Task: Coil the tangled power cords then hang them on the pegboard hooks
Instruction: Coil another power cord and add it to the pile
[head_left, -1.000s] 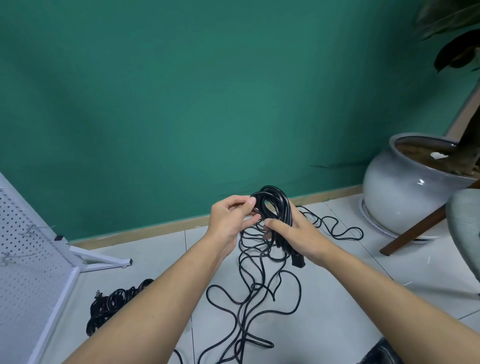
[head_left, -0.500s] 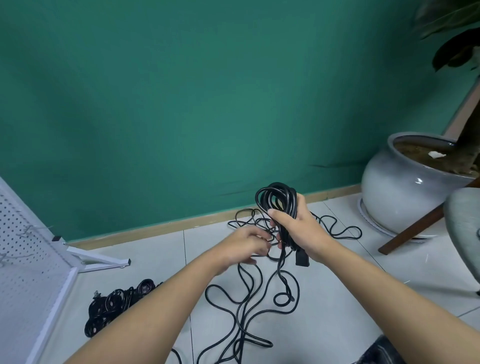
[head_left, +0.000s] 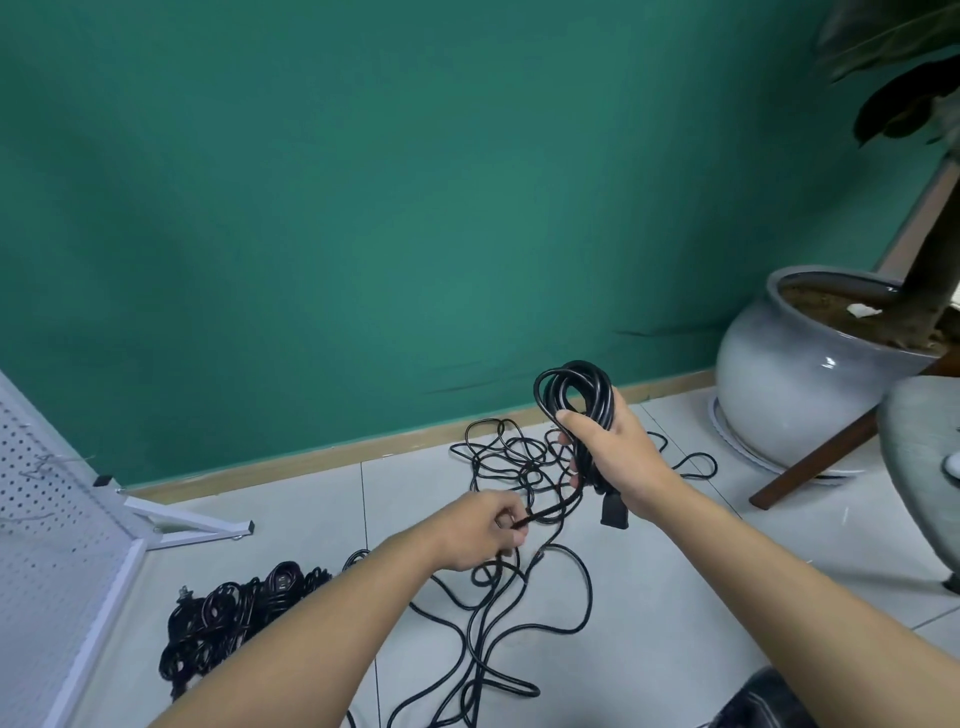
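Holding the coil (head_left: 602, 395), the right grip (head_left: 618, 457) curls round it — down-left, the left grip (head_left: 475, 530) pinches the cord (head_left: 550, 512), which slants up to the coil.

There are two hands, left hand (head_left: 480, 530) and right hand (head_left: 626, 462), one coil (head_left: 571, 382), one loose tangle (head_left: 511, 457), one cord heap (head_left: 234, 613), one pegboard (head_left: 41, 545), one planter (head_left: 779, 395).

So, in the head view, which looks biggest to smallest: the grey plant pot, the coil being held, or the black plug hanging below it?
1. grey plant pot
2. coil
3. black plug
The pot stands farther from the camera, so its lead is safe.
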